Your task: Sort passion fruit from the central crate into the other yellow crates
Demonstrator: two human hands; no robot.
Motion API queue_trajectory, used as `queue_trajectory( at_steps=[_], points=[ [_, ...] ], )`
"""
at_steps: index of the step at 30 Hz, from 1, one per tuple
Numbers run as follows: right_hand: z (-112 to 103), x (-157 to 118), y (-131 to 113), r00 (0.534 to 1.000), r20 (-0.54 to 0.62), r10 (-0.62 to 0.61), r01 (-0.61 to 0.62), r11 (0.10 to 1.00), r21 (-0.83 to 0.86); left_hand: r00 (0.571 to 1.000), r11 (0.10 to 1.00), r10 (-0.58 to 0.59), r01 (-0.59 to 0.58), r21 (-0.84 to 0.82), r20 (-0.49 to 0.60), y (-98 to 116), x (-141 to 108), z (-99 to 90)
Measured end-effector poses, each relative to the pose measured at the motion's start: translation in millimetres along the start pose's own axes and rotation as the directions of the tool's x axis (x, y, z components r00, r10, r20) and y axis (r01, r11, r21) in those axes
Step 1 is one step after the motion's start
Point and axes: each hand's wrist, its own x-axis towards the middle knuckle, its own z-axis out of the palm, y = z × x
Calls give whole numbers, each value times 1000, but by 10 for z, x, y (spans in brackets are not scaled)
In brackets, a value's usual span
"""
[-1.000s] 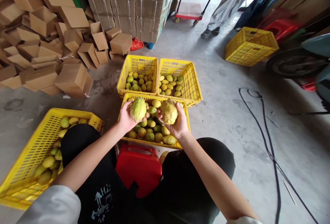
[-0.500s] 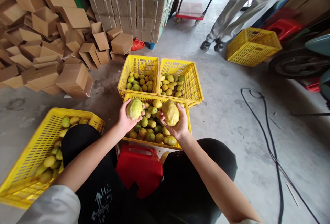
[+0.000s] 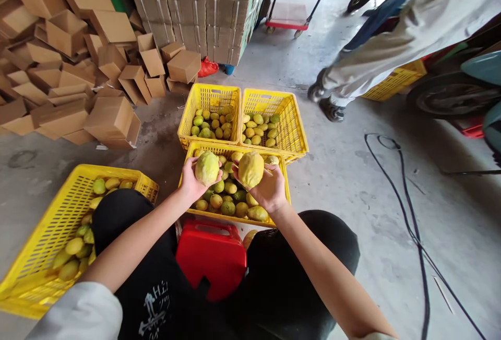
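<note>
My left hand (image 3: pixel 191 180) is closed around a knobbly green-yellow citrus fruit (image 3: pixel 207 168). In my right hand (image 3: pixel 272 188) rests a second, yellower citrus fruit (image 3: pixel 251 170) with a bumpy rind, cradled by the fingers. Both fruits are held side by side, a small gap apart, above a yellow plastic crate (image 3: pixel 287 194) that contains many green and yellow fruits (image 3: pixel 229 208). Directly behind it stand two more yellow crates, a left one (image 3: pixel 180 133) and a right one (image 3: pixel 299 126), each with fruit in the bottom.
Beside my left knee is another yellow crate (image 3: pixel 43 235) with fruit. A red plastic stool (image 3: pixel 211 256) is between my legs. Cardboard boxes (image 3: pixel 113 118) are heaped at left. A person's legs (image 3: pixel 391 42), a motorbike wheel (image 3: pixel 438 94) and black cable (image 3: pixel 407 194) are at right.
The right-hand fruit has turned and moved left, closer to the other one. My left hand has shifted slightly right. The walking person has come nearer, and another person's leg shows behind.
</note>
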Motion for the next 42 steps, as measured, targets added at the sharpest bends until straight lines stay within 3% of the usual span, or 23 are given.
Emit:
queue_trajectory(
  at_steps=[3, 8, 17, 24, 28, 33, 42],
  points=[
    [-11, 9, 32, 999, 8, -32, 32, 999, -35, 999, 999, 32, -32, -17, 40, -10, -32, 30],
    [-40, 10, 46, 996, -86, -23, 18, 998, -64, 999, 1000, 13, -13, 2, 38, -15, -37, 19],
    [-31, 15, 9, 998, -66, -6, 1, 997, -77, 991, 998, 12, -20, 54, 136, -27, -5, 0],
    [-20, 18, 24, 1000, 17, -15, 15, 1000, 8, 999, 998, 24, -23, -54, 21, -43, 2, 0],
    [-12, 25, 58, 997, 9, -77, 78, 995, -59, 1000, 999, 22, -21, -47, 14, -57, 0, 27],
    [-38, 16, 87, 999, -26, -33, 30, 993, -111, 999, 1000, -9, 8, -3, -38, -36, -3, 43],
    [-53, 20, 59, 993, -120, -6, -8, 994, -114, 993, 999, -52, 51, 11, 107, -41, 21, -6]
  ],
)
